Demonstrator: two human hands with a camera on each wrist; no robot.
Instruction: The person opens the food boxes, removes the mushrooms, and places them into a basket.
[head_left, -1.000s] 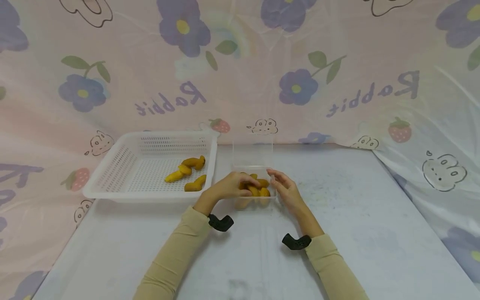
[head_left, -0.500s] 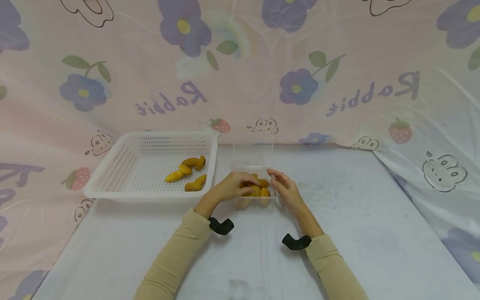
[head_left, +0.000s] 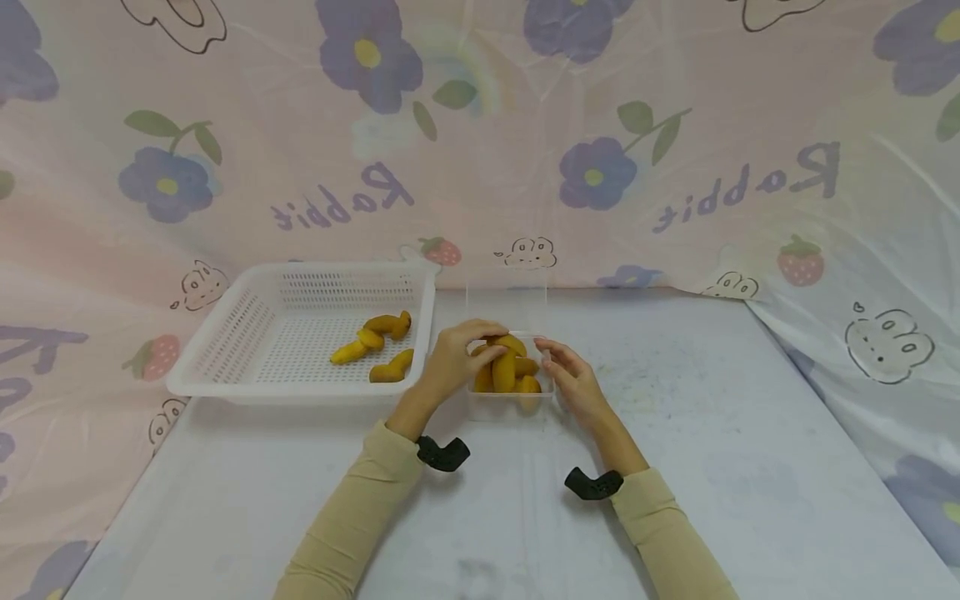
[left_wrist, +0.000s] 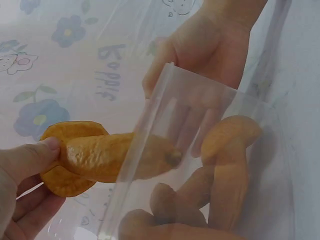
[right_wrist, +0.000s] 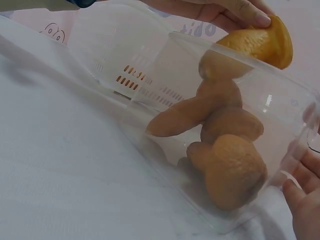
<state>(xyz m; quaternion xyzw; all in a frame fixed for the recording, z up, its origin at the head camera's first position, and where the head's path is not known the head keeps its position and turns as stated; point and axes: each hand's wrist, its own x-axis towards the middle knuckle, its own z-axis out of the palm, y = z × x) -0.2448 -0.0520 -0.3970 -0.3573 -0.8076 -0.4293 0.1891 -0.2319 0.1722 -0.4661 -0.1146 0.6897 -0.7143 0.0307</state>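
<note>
Yellow mushroom (left_wrist: 100, 157): cap above the rim of the clear box (right_wrist: 277, 92), stem pointing down inside its wall.
Left grip (head_left: 450, 360): thumb and fingers pinching that mushroom at its cap.
Right grip (head_left: 581, 383): fingers relaxed at the box's right wall; firm contact is hard to tell.
Boxed mushrooms (right_wrist: 235, 170): piled below the held one.
White basket (head_left: 300, 389): on the bench (head_left: 480, 508), left of the box, carrying further mushrooms (head_left: 387, 372).
</note>
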